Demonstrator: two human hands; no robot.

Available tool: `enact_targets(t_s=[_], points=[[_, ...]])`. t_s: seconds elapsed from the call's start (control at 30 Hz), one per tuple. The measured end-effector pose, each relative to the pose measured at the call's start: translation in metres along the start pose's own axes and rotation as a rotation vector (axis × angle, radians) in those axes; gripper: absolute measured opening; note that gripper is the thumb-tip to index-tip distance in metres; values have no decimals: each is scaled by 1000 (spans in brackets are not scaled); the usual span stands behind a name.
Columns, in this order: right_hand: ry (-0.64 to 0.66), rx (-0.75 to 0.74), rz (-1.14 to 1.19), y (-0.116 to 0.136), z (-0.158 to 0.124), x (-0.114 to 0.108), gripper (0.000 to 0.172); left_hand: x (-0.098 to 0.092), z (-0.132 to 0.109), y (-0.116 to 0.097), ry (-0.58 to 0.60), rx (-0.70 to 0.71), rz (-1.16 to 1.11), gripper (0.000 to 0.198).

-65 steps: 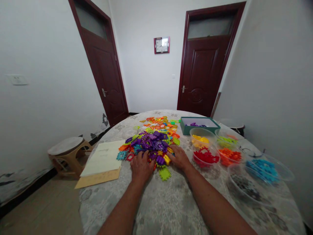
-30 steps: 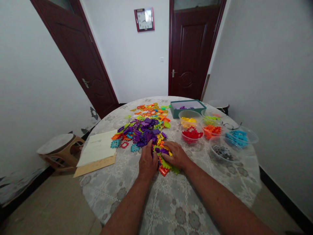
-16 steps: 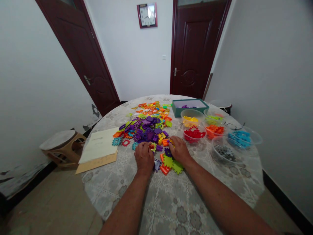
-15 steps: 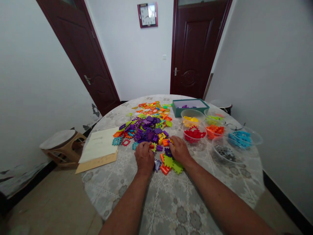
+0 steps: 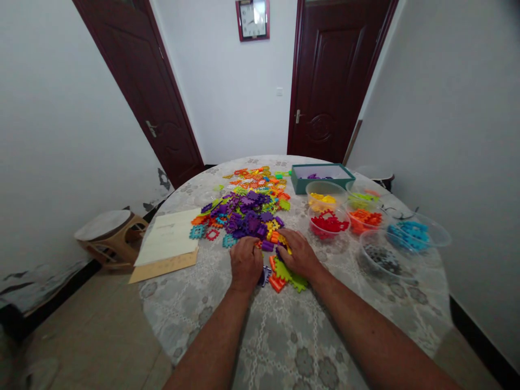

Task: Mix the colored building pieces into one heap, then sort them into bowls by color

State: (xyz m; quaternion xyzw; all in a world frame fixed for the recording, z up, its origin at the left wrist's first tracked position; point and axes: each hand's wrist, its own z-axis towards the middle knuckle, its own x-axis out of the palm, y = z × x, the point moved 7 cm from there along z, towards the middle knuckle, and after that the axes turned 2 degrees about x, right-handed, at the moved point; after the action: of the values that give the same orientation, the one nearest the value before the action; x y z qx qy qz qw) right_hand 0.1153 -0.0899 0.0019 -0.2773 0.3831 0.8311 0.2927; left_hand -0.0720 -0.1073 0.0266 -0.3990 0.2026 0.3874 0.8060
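Observation:
My left hand [image 5: 246, 264] rests at the near edge of a heap of plastic building pieces [image 5: 247, 216], mostly purple on top. Its fingers curl inward, and whatever lies under them is largely hidden. Opposite it, my right hand [image 5: 299, 254] bends its fingers over a yellow notched piece [image 5: 285, 242], with purple showing beneath. A purple tube-shaped piece [image 5: 267, 246] lies between the hands. Below them are lime-green toothed pieces [image 5: 283, 268], an orange piece [image 5: 277, 283] and a pale purple piece [image 5: 265, 276], close to my left palm.
Clear bowls on the right hold yellow [image 5: 323, 200], red [image 5: 328, 221], orange [image 5: 365, 219], blue [image 5: 410, 235] and grey pieces [image 5: 382, 257]. Behind them stands a green box [image 5: 300, 186] with purple pieces. Paper sheets [image 5: 166, 238] lie left on the patterned tablecloth [image 5: 195, 319].
The view has shifted slightly. My right hand has moved a little toward me, its fingers lower over the pieces and covering part of the lime-green ones. My left hand stays nearly in place.

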Motion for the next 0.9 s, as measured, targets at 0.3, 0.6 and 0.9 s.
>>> enact_targets(t_s=[0.3,0.6,0.9], points=[[237,-214,164,36,-8,-6,75,4,-2,10,-1,25,-136,37],[53,-8,-39,8,-5,-5,54,-1,-3,4,-10,37,-109,31],[-97,206,-85,-22,-10,-19,47,-7,-6,-13,89,105,29,25]])
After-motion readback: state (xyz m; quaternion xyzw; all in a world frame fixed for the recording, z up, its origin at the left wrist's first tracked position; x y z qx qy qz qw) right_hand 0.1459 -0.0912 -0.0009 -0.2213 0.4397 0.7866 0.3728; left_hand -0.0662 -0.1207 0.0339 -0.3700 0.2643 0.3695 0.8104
